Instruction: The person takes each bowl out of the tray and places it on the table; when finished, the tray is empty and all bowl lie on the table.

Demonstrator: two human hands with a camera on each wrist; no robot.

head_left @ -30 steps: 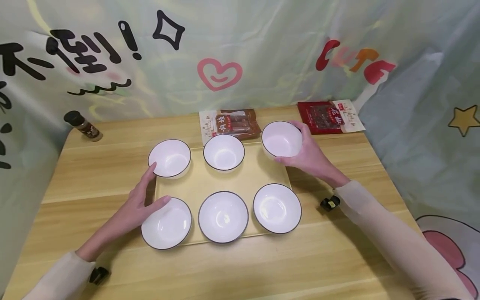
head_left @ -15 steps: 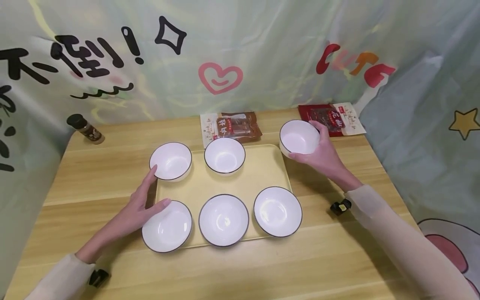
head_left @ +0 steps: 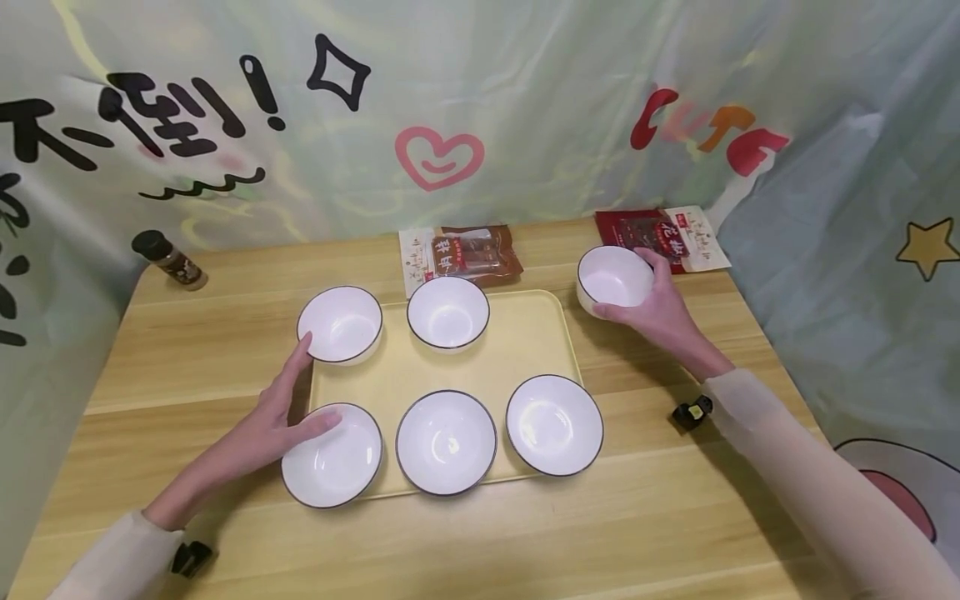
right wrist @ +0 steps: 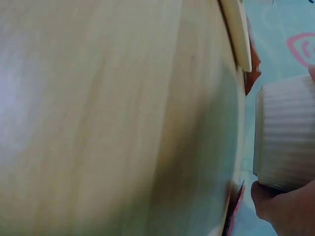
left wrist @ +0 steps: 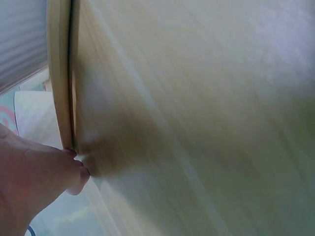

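My right hand [head_left: 660,308] grips a white bowl [head_left: 615,279] with a dark rim, thumb on the near side and fingers on the far side. In the right wrist view this ribbed bowl [right wrist: 288,132] is held above the table, beyond the tray's right edge. My left hand [head_left: 273,421] is at the left edge of the yellow tray [head_left: 525,333]. Its thumb extends over the front left bowl [head_left: 330,467], and a finger reaches the back left bowl [head_left: 341,325]. In the left wrist view, fingertips [left wrist: 78,177] touch the tray's edge [left wrist: 61,98]; some fingers are hidden.
Other white bowls stand on the tray: back middle [head_left: 448,312], front middle [head_left: 447,442] and front right [head_left: 555,425]. Behind lie a brown spice packet [head_left: 472,254] and a red one [head_left: 660,237]. A dark-capped jar [head_left: 171,260] lies at the back left. A printed curtain [head_left: 525,108] hangs behind.
My right hand has carried its bowl rightward, from over the tray's back right corner to beyond the tray's right edge. My left hand has stayed nearly in place.
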